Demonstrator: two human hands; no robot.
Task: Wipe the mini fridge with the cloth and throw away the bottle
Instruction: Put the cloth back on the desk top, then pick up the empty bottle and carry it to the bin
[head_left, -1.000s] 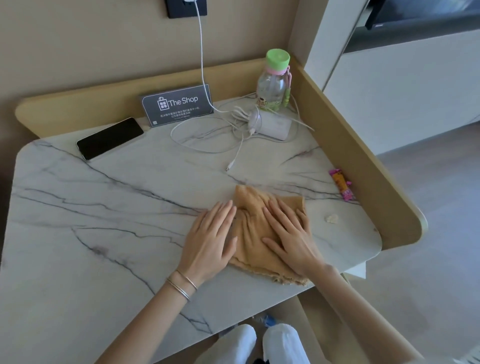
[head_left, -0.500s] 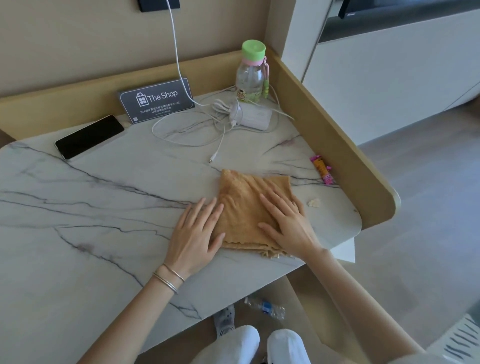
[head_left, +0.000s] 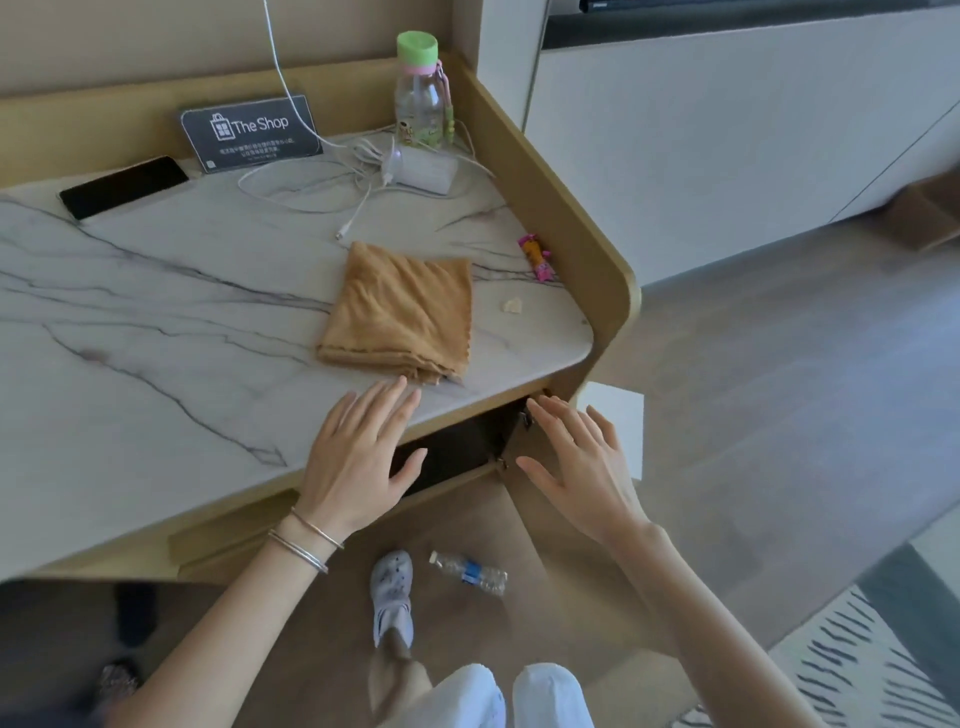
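A folded tan cloth lies on the marble tabletop near its front right corner. Neither hand touches it. My left hand hovers open over the table's front edge, fingers spread. My right hand is open beyond that edge, in front of a dark opening under the tabletop. An empty clear plastic bottle with a blue label lies on its side on the wooden floor below. A second bottle with a green cap stands upright in the table's back right corner.
A black phone, a dark "The Shop" sign, a white charger with cables, a pink wrapper and a crumb sit on the table. A raised wooden rim borders it. My foot in a white shoe is on the floor.
Both hands have lifted off the cloth and drawn back past the table's front edge. The view has tilted down, so the floor bottle and the opening under the table show more.
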